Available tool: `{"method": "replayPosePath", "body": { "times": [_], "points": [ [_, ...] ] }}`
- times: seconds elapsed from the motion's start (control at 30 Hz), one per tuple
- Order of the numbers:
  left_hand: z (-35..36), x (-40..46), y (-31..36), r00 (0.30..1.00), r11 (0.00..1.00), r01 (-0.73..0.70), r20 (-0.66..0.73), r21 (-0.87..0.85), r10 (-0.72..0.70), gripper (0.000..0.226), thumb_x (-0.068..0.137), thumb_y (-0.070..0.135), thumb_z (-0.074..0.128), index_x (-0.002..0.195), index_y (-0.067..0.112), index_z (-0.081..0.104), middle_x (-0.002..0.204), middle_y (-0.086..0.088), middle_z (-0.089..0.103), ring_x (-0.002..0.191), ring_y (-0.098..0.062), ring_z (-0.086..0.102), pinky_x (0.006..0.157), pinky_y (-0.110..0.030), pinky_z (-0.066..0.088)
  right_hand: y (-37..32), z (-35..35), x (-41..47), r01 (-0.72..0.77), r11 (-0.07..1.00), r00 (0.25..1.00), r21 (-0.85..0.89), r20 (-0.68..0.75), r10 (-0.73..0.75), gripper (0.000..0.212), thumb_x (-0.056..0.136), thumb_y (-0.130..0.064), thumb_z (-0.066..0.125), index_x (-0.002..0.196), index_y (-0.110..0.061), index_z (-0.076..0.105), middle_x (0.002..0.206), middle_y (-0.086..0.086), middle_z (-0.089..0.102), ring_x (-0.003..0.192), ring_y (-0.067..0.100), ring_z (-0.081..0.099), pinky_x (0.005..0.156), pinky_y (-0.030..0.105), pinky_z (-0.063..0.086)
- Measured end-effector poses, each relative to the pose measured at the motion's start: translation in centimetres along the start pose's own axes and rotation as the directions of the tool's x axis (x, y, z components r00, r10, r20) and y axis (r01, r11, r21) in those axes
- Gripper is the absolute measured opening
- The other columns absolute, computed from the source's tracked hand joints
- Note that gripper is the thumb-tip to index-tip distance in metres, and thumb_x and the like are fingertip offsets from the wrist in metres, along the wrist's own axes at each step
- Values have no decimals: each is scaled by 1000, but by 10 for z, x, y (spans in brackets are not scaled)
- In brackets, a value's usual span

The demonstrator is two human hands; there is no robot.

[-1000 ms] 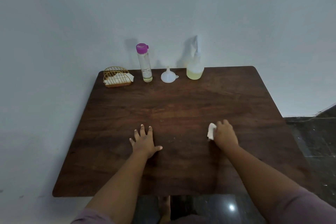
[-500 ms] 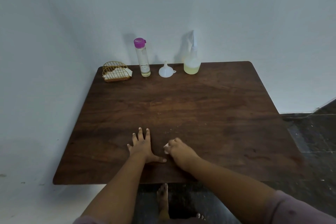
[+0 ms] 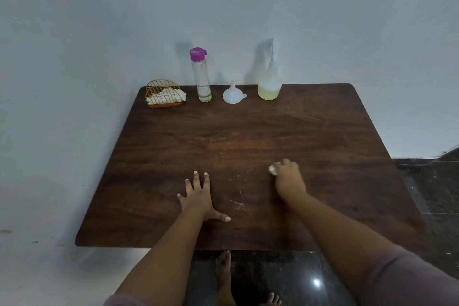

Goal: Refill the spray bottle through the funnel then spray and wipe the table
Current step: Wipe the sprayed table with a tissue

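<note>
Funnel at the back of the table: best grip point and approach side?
Pinch the funnel by its narrow spout from above. It sits upside down, wide mouth on the table, spout pointing up and clear. The tall bottle and spray bottle flank it, so probably avoid side approaches.

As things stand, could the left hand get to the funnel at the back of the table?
Probably yes. The left hand lies flat and empty on the table, and only bare wood lies between it and the funnel. The funnel stands apart from the bottles on either side, though it would be a long forward stretch.
</note>
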State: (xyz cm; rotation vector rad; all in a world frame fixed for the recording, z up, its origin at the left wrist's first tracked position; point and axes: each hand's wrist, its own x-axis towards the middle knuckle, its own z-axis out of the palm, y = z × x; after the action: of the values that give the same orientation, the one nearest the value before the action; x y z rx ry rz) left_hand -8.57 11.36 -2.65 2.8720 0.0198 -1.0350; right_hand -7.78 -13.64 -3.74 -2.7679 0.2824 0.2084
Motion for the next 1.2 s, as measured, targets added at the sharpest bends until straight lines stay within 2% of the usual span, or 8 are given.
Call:
{"method": "replayPosePath", "body": {
  "times": [0.17,0.27,0.57,0.7,0.87,1.03,1.1,1.2],
  "points": [
    [1,0,-1,1000,1000,0,-13,-23,0,154,47,73,81,152,24,-21,159,-5,-30,148,-35,-17,117,-63,11,-72,36,-53,589,802,770,105,229,-595,29,92,-6,47,113,-8,66,122,8,56,113,26,44,99,37,40],
    [1,-1,-2,1000,1000,-6,-16,-23,6,156,45,74,81,152,25,-21,158,-5,-30,148,-35,-17,117,-62,10,-60,35,-58,693,713,644,104,357,-677,19,84,-5,53,92,-4,71,100,12,65,99,29,51,85,38,44],
    [1,-10,-4,999,999,-14,-36,-38,13,149,50,70,81,153,24,-16,161,-5,-25,149,-34,-14,120,-57,10,39,-35,-5,166,982,984,-86,73,-160,17,86,-11,56,93,-3,69,107,16,58,105,35,56,87,32,44],
    [8,-17,-3,997,998,2,-76,-62,-7,143,55,71,79,155,21,-12,162,-8,-18,149,-34,-9,120,-55,11,50,-33,-3,-226,974,971,29,-71,227,23,89,-7,50,110,1,55,118,22,50,110,42,49,91,41,42],
    [11,-24,-2,995,997,33,-96,-64,-39,139,59,71,77,155,20,-9,162,-9,-15,149,-34,-6,119,-54,17,2,11,-47,107,948,994,-299,50,-96,41,93,-4,30,131,-8,44,133,14,46,122,30,42,105,36,35],
    [7,-23,-1,995,998,34,-94,-54,-39,134,59,66,80,156,21,-1,162,-7,-6,147,-31,4,115,-51,29,-56,36,-85,576,798,749,176,276,-602,32,91,-4,47,119,-8,64,127,11,57,116,29,49,102,36,41],
    [2,-21,-3,994,999,29,-99,-44,-33,134,55,67,82,155,22,5,160,-7,1,145,-31,9,111,-51,33,-55,27,-78,458,796,837,396,108,-536,20,83,-3,61,100,-5,72,105,13,68,98,28,62,88,21,48],
    [-3,-18,-6,995,1000,11,-101,-15,-12,132,51,68,83,152,23,11,156,-8,7,142,-32,14,110,-51,33,-31,-2,-51,66,797,996,600,-91,-14,5,83,-10,68,88,-10,67,91,8,67,88,24,63,73,9,45]
  ]
}}
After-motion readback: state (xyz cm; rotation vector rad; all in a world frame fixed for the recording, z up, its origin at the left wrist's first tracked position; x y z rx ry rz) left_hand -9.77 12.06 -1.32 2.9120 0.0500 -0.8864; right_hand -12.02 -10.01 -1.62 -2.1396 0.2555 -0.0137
